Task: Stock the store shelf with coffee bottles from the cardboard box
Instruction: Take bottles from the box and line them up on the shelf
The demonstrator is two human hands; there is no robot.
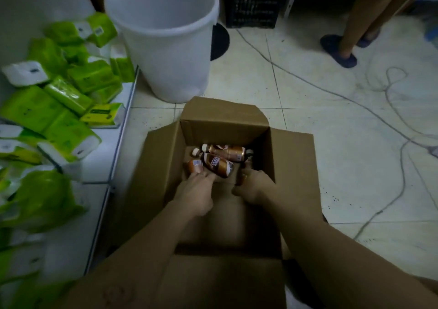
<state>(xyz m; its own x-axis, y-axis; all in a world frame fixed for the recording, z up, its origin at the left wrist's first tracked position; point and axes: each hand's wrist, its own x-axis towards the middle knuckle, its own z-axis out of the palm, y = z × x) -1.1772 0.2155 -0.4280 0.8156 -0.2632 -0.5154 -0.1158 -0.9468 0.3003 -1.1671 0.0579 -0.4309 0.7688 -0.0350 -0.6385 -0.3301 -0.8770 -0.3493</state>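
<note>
- We stand over the cardboard box (291, 166), which sits open on the tiled floor (331, 123) with all its flaps folded out; it is the largest thing before us, and both our arms reach down into it.
- To our left runs the low white shelf (111, 147), heaped with green tissue packs (59, 95); beyond the box stands an empty white bucket (166, 47). We see no coffee bottles on this shelf.
- The box holds only a few coffee bottles (219, 165), all lying on their sides at the far end of its bottom, long axes running roughly left to right, caps to the left; the near part of the bottom is bare.
- Our left hand (198, 190) is loosely curled, fingertips touching the lower-left bottle (194, 165) and the one beside it; we judge the grip is not closed yet.
- Our right hand (253, 186) reaches just right of the same cluster, fingers curled around something dark that we cannot make out; whether it grips a bottle we cannot tell.
- The bottles lie just ahead of both hands; the left is nearer, and we judge it will need to wrap across a bottle's barrel.
</note>
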